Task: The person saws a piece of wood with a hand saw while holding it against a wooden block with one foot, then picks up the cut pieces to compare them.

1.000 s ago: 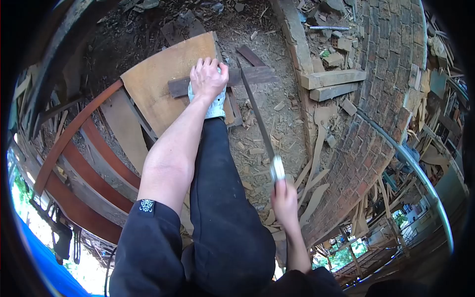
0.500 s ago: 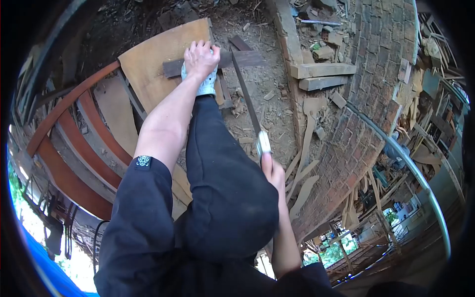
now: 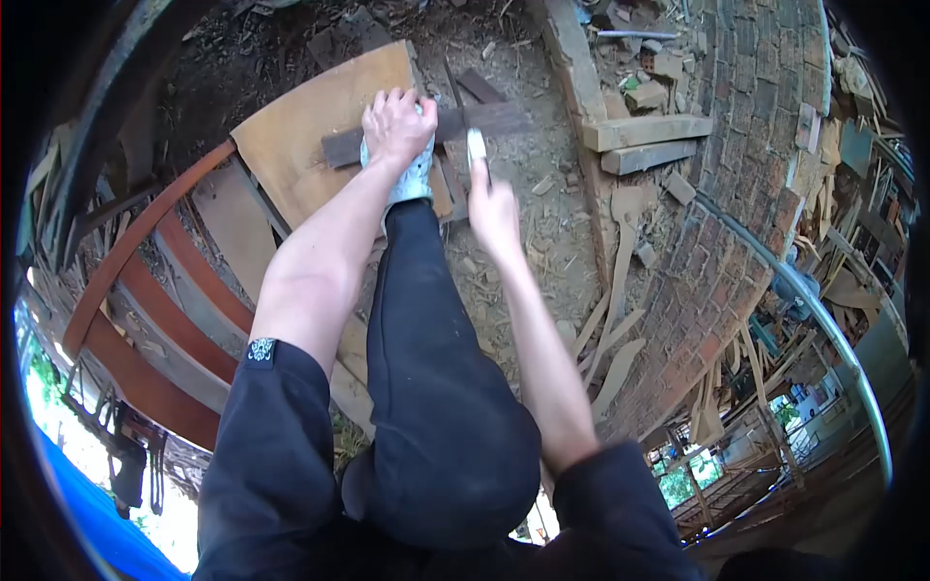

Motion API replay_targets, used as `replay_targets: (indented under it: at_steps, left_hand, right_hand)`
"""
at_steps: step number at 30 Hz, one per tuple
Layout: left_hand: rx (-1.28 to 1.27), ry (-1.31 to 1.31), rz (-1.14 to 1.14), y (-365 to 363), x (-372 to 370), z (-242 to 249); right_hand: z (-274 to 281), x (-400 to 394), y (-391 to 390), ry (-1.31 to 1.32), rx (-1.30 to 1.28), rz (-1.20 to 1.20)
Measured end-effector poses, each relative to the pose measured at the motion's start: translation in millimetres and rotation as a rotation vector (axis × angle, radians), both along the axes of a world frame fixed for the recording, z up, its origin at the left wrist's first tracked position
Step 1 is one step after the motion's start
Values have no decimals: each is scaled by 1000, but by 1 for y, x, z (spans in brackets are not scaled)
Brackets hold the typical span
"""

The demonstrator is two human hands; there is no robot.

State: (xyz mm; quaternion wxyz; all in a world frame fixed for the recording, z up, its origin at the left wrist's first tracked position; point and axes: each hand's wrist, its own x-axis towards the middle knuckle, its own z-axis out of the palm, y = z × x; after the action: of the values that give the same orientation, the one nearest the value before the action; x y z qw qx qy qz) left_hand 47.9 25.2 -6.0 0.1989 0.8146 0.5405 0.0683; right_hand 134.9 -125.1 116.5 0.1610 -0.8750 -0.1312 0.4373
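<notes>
Dark wooden board (image 3: 501,118), one, far centre, lying crosswise, its left part upon a pale curved panel (image 3: 291,107). Handsaw (image 3: 476,145), white-handled, blade across the board, right of the shoe. Right hand (image 3: 495,213), closed around the saw's handle. Left hand (image 3: 397,126), fingers bent, over board and shoe; whether it grips cannot be told. Light patterned shoe (image 3: 414,181), one, at the board. Red-brown slatted frame (image 3: 179,305), left. Squared timbers (image 3: 659,133), two, far right. Metal pipe (image 3: 819,308), right.

White saw handle (image 3: 476,144) now near dark plank (image 3: 502,118)
</notes>
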Motion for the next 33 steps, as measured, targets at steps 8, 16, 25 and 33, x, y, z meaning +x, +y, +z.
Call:
replay_targets:
  at_steps: [8, 16, 25, 33]
  left_hand:
    - [54, -57, -6, -2, 0, 4]
    - [-70, 19, -15, 2, 0, 1]
    - [70, -44, 0, -4, -1, -4]
    - [12, -1, -8, 4, 2, -3]
  right_hand:
    - [227, -44, -156, 61, 10, -45]
    - [-26, 2, 15, -64, -34, 5]
    - [202, -68, -190, -11, 19, -83]
    - [-41, 2, 18, -102, -29, -12]
